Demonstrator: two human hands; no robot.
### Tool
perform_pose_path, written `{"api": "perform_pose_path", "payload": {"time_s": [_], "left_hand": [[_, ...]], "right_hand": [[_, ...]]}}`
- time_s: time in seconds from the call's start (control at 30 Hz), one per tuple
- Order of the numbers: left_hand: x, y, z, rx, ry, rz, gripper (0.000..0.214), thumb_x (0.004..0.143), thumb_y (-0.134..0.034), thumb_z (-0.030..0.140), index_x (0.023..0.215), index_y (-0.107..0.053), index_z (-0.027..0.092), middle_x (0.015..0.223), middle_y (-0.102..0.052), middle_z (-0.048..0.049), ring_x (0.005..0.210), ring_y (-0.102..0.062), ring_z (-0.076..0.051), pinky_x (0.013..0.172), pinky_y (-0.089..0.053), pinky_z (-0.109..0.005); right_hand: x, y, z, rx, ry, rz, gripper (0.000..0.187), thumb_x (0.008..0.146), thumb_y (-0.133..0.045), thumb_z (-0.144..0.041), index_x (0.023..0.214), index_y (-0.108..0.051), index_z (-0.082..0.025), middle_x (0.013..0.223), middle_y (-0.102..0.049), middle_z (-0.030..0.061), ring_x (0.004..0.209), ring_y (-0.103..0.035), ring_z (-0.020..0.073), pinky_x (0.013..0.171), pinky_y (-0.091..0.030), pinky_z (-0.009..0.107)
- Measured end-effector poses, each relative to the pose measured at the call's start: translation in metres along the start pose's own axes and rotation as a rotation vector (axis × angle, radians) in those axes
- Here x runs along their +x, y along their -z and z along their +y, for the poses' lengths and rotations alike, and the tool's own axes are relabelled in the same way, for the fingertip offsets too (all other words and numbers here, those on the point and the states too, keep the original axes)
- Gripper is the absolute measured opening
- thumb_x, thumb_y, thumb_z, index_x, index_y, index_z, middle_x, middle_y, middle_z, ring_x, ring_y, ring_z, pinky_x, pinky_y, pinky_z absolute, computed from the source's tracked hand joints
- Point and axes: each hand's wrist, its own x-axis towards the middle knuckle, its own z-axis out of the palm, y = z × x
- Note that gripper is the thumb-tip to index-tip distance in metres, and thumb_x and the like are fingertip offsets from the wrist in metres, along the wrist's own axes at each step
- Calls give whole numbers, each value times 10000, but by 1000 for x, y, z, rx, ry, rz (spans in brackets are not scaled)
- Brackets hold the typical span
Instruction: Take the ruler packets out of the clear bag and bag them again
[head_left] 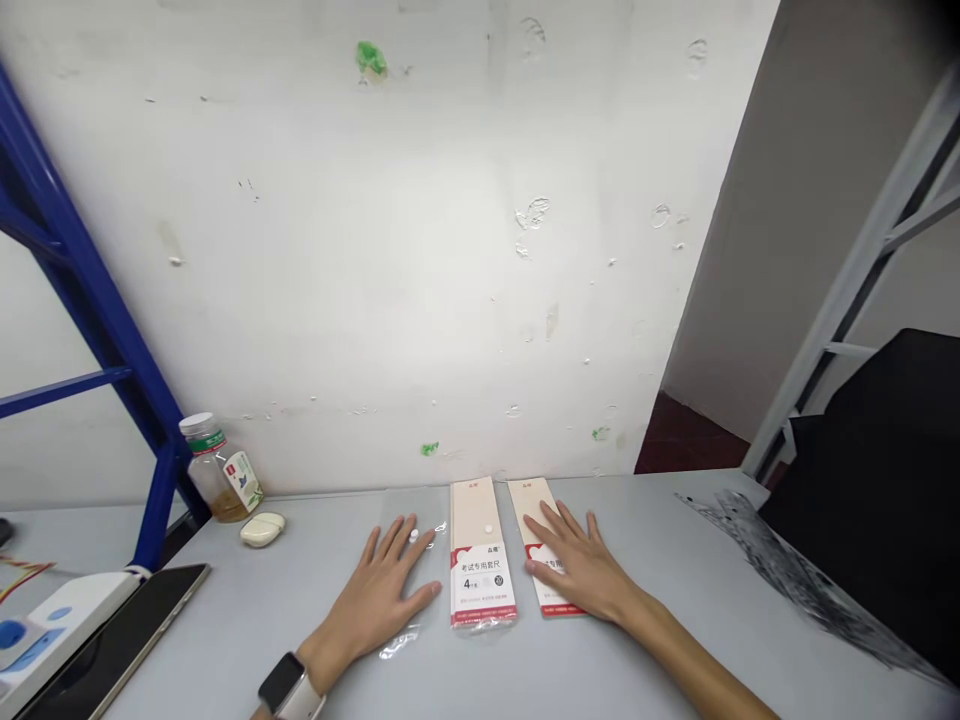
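My left hand lies flat with fingers spread on a clear plastic sleeve that has a small white snap button. A watch with a pale strap sits on that wrist. To its right, a ruler-set package in red, white and cream lies upright to me in its clear sleeve, touched by neither hand. My right hand rests open, fingers apart, on a similar cream card with a red and white lower part. The palm and fingers cover much of that card's print.
At the left stand a clear jar with a white lid and a cream oval case. A phone lies beside a white power strip. Black mesh-like material lies at the right. A white wall borders the grey table.
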Motion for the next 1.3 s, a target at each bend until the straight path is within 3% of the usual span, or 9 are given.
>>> {"api": "perform_pose_path", "payload": {"time_s": [0.57, 0.63, 0.7, 0.77, 0.83, 1.03, 1.13, 1.23, 1.3], "left_hand": [[2, 7, -1, -57, 21, 22, 603, 912, -451, 608, 1440, -404, 322, 1569, -323, -62, 1441, -249, -329, 1164, -160, -591], [2, 12, 2, -29, -8, 90, 535, 928, -448, 569, 1396, -463, 310, 1540, -377, -55, 1434, -262, -328, 1171, -127, -601], [2, 16, 8, -17, -55, 142, 453, 944, -450, 519, 1334, -530, 303, 1502, -433, -41, 1422, -285, -324, 1182, -118, -593], [1, 18, 16, -37, -121, 149, 386, 951, -462, 476, 1276, -582, 305, 1461, -484, -30, 1407, -316, -318, 1187, -149, -577], [0, 18, 24, -73, -197, 123, 355, 947, -490, 446, 1260, -598, 319, 1416, -531, -20, 1394, -345, -311, 1188, -180, -568], [-1, 11, 34, -140, -244, 77, 441, 914, -585, 379, 1347, -508, 341, 1351, -592, 8, 1365, -407, -267, 1170, -274, -555], [-1, 10, 34, -196, -218, 76, 405, 906, -599, 357, 1306, -539, 341, 1360, -585, 13, 1379, -382, -268, 1179, -242, -559], [1, 10, 36, -377, -142, 102, 296, 914, -578, 346, 1208, -601, 327, 1357, -580, -7, 1366, -386, -278, 1170, -235, -561], [3, 11, 40, -588, -73, 153, 234, 927, -548, 354, 1142, -624, 302, 1320, -595, -37, 1294, -464, -270, 1118, -333, -510]], "right_hand": [[1, 2, 2, 53, -15, 18, 712, 885, -299, -721, 1495, -278, -353, 1617, -146, 3, 1489, -46, 313, 1168, 7, 609], [1, 4, 0, 31, 6, 109, 674, 901, -326, -685, 1469, -361, -323, 1601, -233, 27, 1482, -126, 317, 1175, -28, 595], [0, 4, -6, -22, 84, 256, 560, 935, -360, -596, 1370, -517, -279, 1526, -403, 70, 1431, -293, 307, 1179, -90, 558], [-1, 2, -16, -55, 183, 381, 416, 970, -370, -476, 1196, -648, -264, 1358, -579, 92, 1283, -485, 277, 1141, -213, 516], [-3, -3, -28, -33, 229, 427, 340, 972, -406, -424, 1084, -686, -268, 1206, -654, 88, 1119, -578, 264, 1018, -358, 488], [-2, -20, -44, 129, 232, 361, 195, 909, -558, -365, 1029, -690, -286, 1029, -665, 48, 968, -587, 240, 872, -429, 413], [-1, -18, -44, 270, 185, 293, 182, 896, -564, -378, 1016, -678, -302, 1023, -661, 29, 946, -589, 236, 862, -424, 399], [-2, -13, -45, 402, 127, 275, 142, 852, -610, -367, 958, -666, -292, 1004, -665, 6, 901, -597, 222, 871, -414, 376], [-5, -9, -48, 479, 103, 266, 127, 827, -635, -370, 914, -663, -281, 957, -666, -7, 871, -594, 210, 875, -408, 358]]}}
